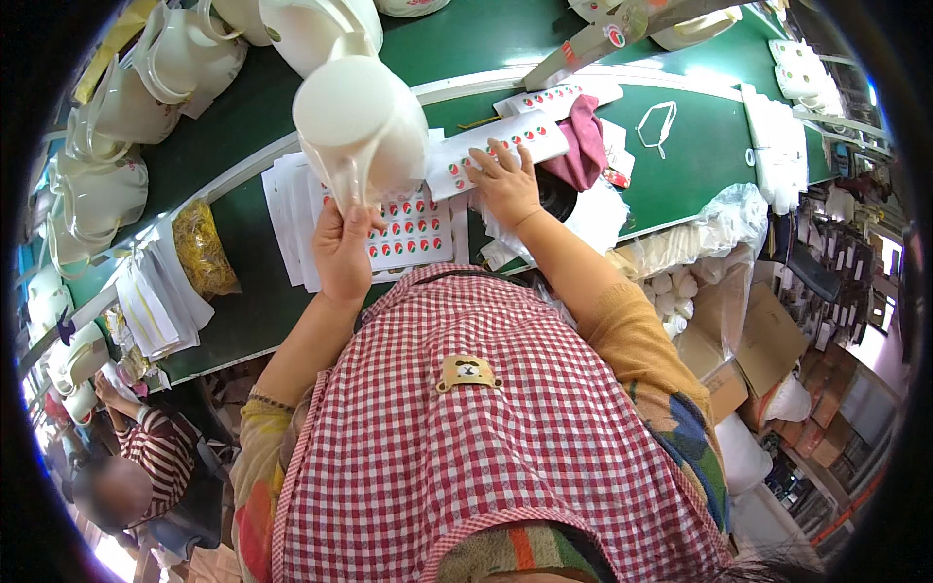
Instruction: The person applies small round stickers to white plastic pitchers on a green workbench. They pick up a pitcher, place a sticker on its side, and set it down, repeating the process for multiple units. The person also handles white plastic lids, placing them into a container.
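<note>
My left hand (pixel 342 255) is closed round the narrow handle of a glossy white ceramic pitcher (pixel 398 131), held over the bench with its flat round base turned up. Stretched out flat, the fingers of my right hand (pixel 505 189) rest on a curled white sticker sheet (pixel 530 139) with rows of red-and-green round stickers. Below the pitcher lies another sticker sheet (pixel 413 233) of the same pattern, partly hidden by it, on a stack of white paper (pixel 282 219). A crumpled dark pink cloth (pixel 583 146) lies just right of my right hand, near a dark round dish (pixel 557 199).
Several white pitchers (pixel 190 58) stand along the left and far side of the green bench (pixel 228 335). A metal rail (pixel 457 89) crosses it. Papers (pixel 160 301) and a yellowish bag (pixel 204 248) lie left. Cardboard boxes (pixel 768 335) are at right; another person (pixel 165 457) sits lower left.
</note>
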The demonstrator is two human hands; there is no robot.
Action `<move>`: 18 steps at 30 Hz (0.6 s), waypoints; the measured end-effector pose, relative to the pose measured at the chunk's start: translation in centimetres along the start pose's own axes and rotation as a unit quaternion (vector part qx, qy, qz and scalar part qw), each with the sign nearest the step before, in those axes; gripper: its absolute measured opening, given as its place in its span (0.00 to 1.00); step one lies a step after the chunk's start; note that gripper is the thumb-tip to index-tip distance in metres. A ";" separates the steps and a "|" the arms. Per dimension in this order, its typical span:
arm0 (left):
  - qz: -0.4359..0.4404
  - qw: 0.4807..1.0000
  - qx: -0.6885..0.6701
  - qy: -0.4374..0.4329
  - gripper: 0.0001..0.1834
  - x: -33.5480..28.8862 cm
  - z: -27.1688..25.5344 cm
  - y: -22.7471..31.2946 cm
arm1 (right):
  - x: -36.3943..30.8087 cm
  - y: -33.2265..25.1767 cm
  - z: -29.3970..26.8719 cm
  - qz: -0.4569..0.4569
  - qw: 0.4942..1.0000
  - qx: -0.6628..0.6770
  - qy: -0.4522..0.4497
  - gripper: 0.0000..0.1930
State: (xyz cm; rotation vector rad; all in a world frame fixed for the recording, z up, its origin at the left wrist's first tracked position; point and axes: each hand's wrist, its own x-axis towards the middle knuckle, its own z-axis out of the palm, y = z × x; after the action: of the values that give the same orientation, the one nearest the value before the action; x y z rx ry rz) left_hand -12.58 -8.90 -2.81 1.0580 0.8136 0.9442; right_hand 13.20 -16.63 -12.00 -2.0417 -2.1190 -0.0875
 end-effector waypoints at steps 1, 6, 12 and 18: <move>-0.049 0.998 0.032 -0.002 0.08 -0.5 -0.2 0.4 | -0.1 0.4 -0.4 -0.007 1.000 0.001 0.006 0.14; 0.006 0.933 0.351 -0.075 0.12 -1.8 -3.6 2.6 | -2.0 1.2 -4.5 0.004 0.996 0.018 0.091 0.12; -0.319 0.867 0.311 -0.224 0.10 -3.0 -3.6 4.4 | -3.6 0.0 -9.6 0.036 0.988 0.046 0.141 0.11; -0.474 0.857 -0.024 -0.199 0.16 -0.9 3.5 -4.8 | -5.2 -1.9 -8.5 0.030 0.988 0.093 0.121 0.13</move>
State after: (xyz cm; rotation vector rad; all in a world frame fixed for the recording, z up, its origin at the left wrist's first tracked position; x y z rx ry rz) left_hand -8.69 -11.88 -6.31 0.6277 0.8122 -0.1012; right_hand 12.36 -23.35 -4.42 -1.8801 -1.8465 -0.1192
